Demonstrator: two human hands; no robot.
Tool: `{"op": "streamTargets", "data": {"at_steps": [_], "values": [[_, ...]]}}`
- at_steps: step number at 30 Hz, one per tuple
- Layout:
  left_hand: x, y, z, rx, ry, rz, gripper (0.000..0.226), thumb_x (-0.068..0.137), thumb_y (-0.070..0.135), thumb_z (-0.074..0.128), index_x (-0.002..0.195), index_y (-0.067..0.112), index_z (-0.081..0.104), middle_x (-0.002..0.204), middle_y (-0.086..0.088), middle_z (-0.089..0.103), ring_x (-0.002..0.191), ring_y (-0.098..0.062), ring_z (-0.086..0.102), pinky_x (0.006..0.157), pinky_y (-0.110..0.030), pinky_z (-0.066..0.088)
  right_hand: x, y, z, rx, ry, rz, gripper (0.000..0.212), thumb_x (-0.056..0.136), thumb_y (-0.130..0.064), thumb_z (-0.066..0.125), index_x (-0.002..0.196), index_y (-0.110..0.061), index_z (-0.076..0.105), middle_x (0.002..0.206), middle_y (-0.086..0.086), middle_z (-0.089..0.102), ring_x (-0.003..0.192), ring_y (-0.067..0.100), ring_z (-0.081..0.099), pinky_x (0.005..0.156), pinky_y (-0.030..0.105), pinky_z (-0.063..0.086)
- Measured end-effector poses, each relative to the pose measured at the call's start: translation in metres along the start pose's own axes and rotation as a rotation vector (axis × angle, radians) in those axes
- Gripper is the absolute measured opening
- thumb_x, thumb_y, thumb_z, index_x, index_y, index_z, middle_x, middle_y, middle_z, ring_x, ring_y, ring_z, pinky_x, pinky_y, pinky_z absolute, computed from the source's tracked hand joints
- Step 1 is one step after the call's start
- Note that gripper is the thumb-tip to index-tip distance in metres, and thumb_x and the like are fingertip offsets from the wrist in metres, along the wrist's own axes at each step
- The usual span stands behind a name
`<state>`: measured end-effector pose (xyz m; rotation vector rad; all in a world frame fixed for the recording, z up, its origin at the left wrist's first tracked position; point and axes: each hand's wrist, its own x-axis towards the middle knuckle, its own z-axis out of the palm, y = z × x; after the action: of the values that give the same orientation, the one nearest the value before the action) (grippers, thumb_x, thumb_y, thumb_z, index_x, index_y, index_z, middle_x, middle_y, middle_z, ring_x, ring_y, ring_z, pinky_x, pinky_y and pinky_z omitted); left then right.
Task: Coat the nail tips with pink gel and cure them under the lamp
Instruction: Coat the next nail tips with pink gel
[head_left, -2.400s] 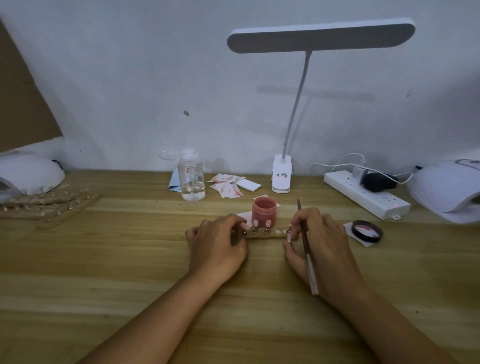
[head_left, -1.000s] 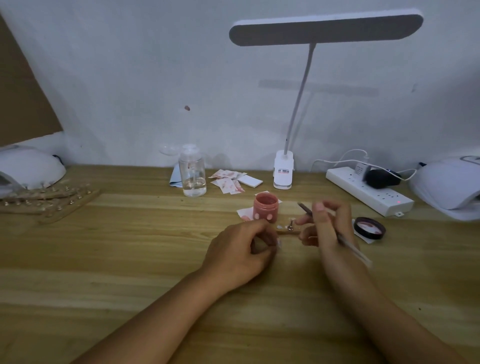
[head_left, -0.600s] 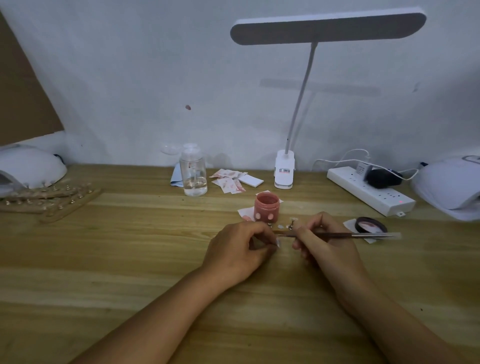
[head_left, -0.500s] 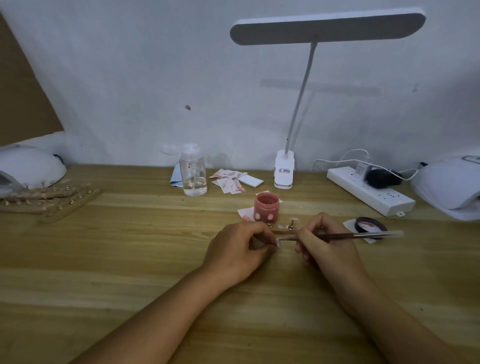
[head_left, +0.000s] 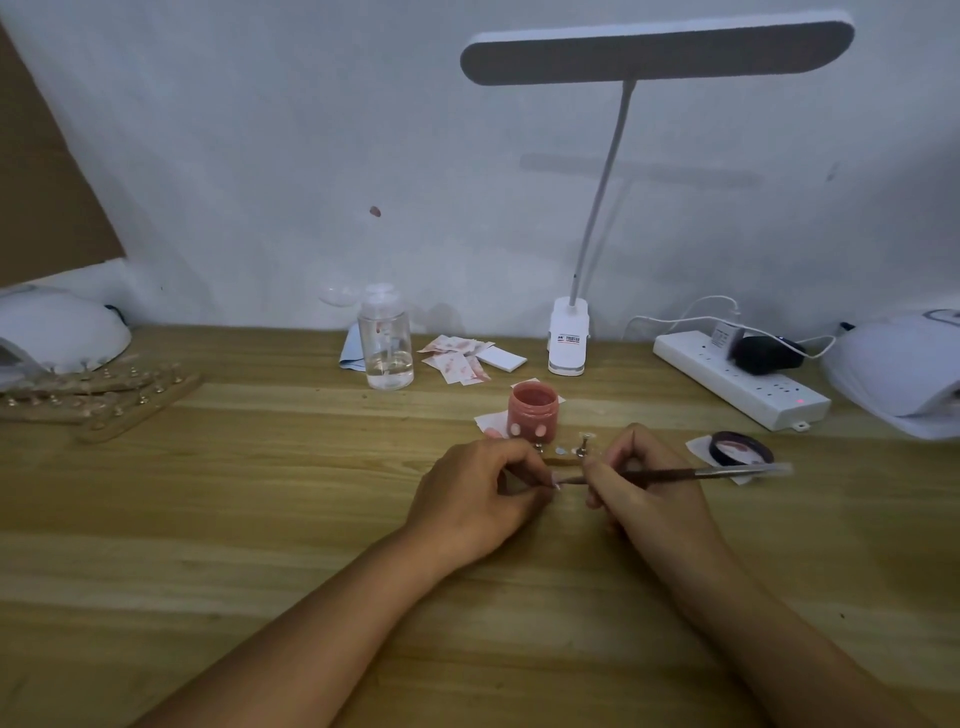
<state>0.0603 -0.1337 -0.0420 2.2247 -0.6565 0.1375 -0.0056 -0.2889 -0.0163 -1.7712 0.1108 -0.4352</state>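
An open jar of pink gel (head_left: 532, 418) stands mid-table, with a short wooden nail-tip holder (head_left: 563, 455) just in front of it carrying a few tips on metal pegs. My left hand (head_left: 480, 496) pinches a small nail tip (head_left: 556, 486) on its peg. My right hand (head_left: 647, 491) grips a thin brush (head_left: 696, 473) lying level, its handle pointing right and its bristle end touching the held tip. White curing lamps sit at the far left (head_left: 57, 332) and far right (head_left: 893, 369).
The jar's black lid (head_left: 740, 448) lies on a paper to the right. A clear pump bottle (head_left: 387, 343), stained wipes (head_left: 457, 358), a desk lamp's base (head_left: 569, 343) and a power strip (head_left: 737, 382) line the back. Several wooden peg strips (head_left: 98, 400) lie at left.
My left hand lifted one tip off the holder and drew it nearer. My right hand turned the brush from upright to level and brought its bristles to that tip.
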Motion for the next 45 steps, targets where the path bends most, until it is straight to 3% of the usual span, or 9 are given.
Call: {"op": "streamTargets", "data": {"at_steps": [3,7,10,12,15,22,26,40,45], "values": [[0.0004,0.0006,0.0003,-0.002,-0.001,-0.007,0.023,0.079,0.034,0.077,0.070,0.049,0.063,0.080,0.027,0.068,0.063,0.004,0.053,0.064,-0.025,0.042,0.0016,0.0031,-0.0008,0.001,0.040,-0.001,0.018,0.083,0.005,0.061,0.072,0.005,0.047,0.054,0.010,0.053,0.045,0.009,0.043,0.047,0.019,0.036],[0.0009,0.0000,-0.0001,-0.010,-0.009,-0.003,0.022,0.079,0.034,0.077,0.071,0.048,0.063,0.084,0.024,0.070,0.064,0.004,0.052,0.067,-0.027,0.047,-0.0004,0.0002,-0.0007,0.033,0.011,-0.014,0.018,0.088,-0.001,0.063,0.080,0.009,0.050,0.062,0.016,0.058,0.048,0.006,0.047,0.050,0.019,0.040],[0.0004,0.0002,-0.0004,-0.016,-0.004,0.003,0.024,0.078,0.034,0.078,0.070,0.049,0.063,0.084,0.024,0.070,0.062,0.007,0.052,0.065,-0.026,0.045,-0.0002,0.0002,0.0006,-0.055,-0.005,-0.034,0.016,0.084,0.002,0.065,0.080,0.009,0.051,0.066,0.024,0.053,0.056,0.015,0.046,0.055,0.026,0.039],[0.0005,0.0003,-0.0002,-0.015,-0.002,0.002,0.025,0.078,0.034,0.078,0.068,0.050,0.062,0.083,0.024,0.070,0.062,0.008,0.052,0.065,-0.025,0.044,0.0014,0.0019,-0.0004,-0.061,0.032,-0.033,0.016,0.081,0.006,0.064,0.077,0.010,0.048,0.062,0.018,0.048,0.058,0.019,0.042,0.055,0.028,0.034],[0.0009,-0.0002,-0.0002,-0.007,-0.010,-0.001,0.024,0.078,0.036,0.078,0.068,0.050,0.062,0.084,0.023,0.069,0.063,0.006,0.052,0.068,-0.026,0.047,0.0013,0.0016,-0.0020,-0.018,0.056,-0.022,0.015,0.082,0.008,0.062,0.078,0.010,0.048,0.060,0.010,0.049,0.055,0.014,0.043,0.052,0.022,0.036],[0.0015,-0.0010,0.0003,-0.010,-0.006,-0.003,0.022,0.078,0.036,0.078,0.069,0.049,0.062,0.085,0.021,0.069,0.064,0.003,0.054,0.069,-0.029,0.050,0.0026,0.0062,-0.0003,-0.075,0.054,-0.056,0.020,0.080,0.006,0.064,0.072,0.005,0.046,0.059,0.010,0.045,0.056,0.016,0.040,0.052,0.026,0.033],[0.0015,-0.0014,0.0000,-0.016,-0.010,-0.008,0.023,0.078,0.035,0.078,0.069,0.048,0.062,0.084,0.021,0.069,0.065,0.003,0.054,0.069,-0.029,0.050,0.0025,0.0052,-0.0017,0.038,0.060,-0.028,0.020,0.087,0.001,0.063,0.077,0.006,0.047,0.060,0.013,0.049,0.049,0.012,0.041,0.043,0.019,0.035],[0.0023,-0.0026,-0.0001,-0.057,-0.018,-0.004,0.019,0.078,0.031,0.079,0.071,0.042,0.065,0.082,0.019,0.070,0.058,0.008,0.050,0.062,-0.023,0.037,0.0031,0.0068,0.0003,-0.022,0.020,-0.058,0.019,0.081,0.006,0.063,0.073,0.006,0.046,0.061,0.015,0.045,0.056,0.016,0.039,0.049,0.022,0.032],[0.0029,-0.0016,-0.0005,-0.072,-0.021,-0.015,0.021,0.078,0.028,0.080,0.070,0.041,0.066,0.080,0.020,0.071,0.062,0.009,0.051,0.066,-0.026,0.043,0.0025,0.0046,-0.0008,0.073,0.027,-0.039,0.021,0.088,-0.002,0.065,0.075,0.000,0.048,0.060,0.011,0.051,0.048,0.010,0.042,0.045,0.018,0.035]]}}
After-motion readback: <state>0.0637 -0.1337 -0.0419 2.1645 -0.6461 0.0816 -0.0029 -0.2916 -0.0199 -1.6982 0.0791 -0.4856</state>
